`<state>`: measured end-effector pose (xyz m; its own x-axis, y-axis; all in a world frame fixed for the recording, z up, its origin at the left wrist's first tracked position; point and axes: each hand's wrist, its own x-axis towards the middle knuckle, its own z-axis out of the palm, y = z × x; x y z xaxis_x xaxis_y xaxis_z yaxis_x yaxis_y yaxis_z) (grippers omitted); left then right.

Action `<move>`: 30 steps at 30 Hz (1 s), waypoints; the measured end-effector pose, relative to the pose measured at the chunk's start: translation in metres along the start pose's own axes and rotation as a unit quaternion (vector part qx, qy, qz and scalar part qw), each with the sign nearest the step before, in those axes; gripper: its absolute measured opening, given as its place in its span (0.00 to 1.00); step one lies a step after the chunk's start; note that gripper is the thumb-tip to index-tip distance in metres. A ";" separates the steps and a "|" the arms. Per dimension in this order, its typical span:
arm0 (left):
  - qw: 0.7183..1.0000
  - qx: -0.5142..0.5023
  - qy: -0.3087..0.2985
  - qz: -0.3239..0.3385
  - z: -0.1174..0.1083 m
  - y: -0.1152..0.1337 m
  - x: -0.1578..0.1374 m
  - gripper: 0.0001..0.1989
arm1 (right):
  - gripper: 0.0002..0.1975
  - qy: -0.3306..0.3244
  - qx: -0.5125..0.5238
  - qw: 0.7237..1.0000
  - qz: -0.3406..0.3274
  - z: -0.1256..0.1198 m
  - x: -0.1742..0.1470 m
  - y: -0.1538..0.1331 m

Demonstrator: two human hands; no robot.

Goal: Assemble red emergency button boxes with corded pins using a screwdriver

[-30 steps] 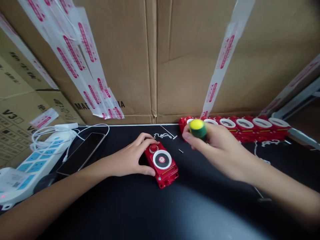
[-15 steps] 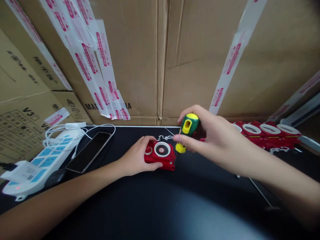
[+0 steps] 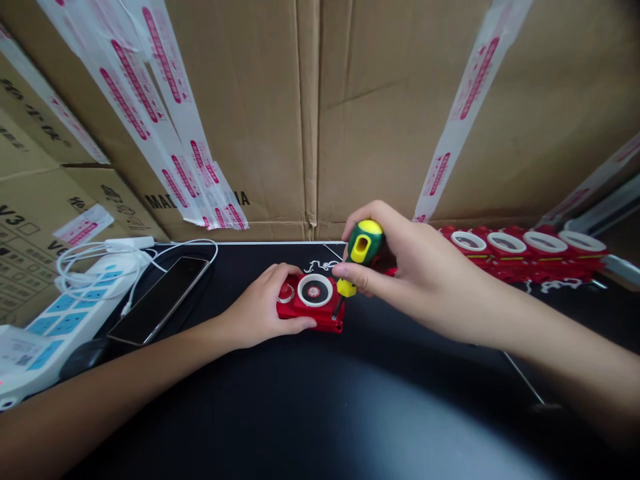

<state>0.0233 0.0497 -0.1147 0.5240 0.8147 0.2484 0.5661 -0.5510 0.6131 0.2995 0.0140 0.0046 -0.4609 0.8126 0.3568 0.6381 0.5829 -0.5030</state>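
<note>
A person works a green-and-yellow screwdriver (image 3: 367, 243) at a red device (image 3: 295, 308) that lies on a black surface (image 3: 250, 400), near the foot of a large taped cardboard box (image 3: 250, 113). The left hand (image 3: 255, 312) grasps the device from its left end, thumb along the near side and fingers over the far side. The right hand (image 3: 417, 273) is closed around the screwdriver handle, which leans to the right, its dark shaft running down to the device's right end; whether the tip is seated in a screw is too small to tell. A white ring circles the black disc on the device's top. Similar red units (image 3: 523, 272) stand in a row beyond the right forearm. At left, a dark-screened phone (image 3: 159, 300) lies beside a white power strip (image 3: 67, 323) draped with white cable (image 3: 67, 270).
</note>
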 end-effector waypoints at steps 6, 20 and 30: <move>1.000 -0.006 -0.007 -0.015 -0.001 0.002 0.000 0.36 | 0.15 -0.037 0.012 0.999 -0.006 -0.006 -0.002 -0.001; 1.000 -0.017 0.000 -0.016 0.001 -0.001 -0.001 0.37 | 0.19 -0.121 0.087 0.988 -0.032 -0.021 -0.004 0.002; 0.999 -0.025 0.001 -0.024 0.002 -0.001 0.000 0.36 | 0.08 -0.113 0.267 0.957 -0.001 -0.010 0.007 0.007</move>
<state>0.0241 0.0494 -0.1166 0.4962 0.8399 0.2197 0.5579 -0.5024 0.6605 0.3071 0.0236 0.0114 -0.6224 0.7541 0.2095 0.2579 0.4503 -0.8548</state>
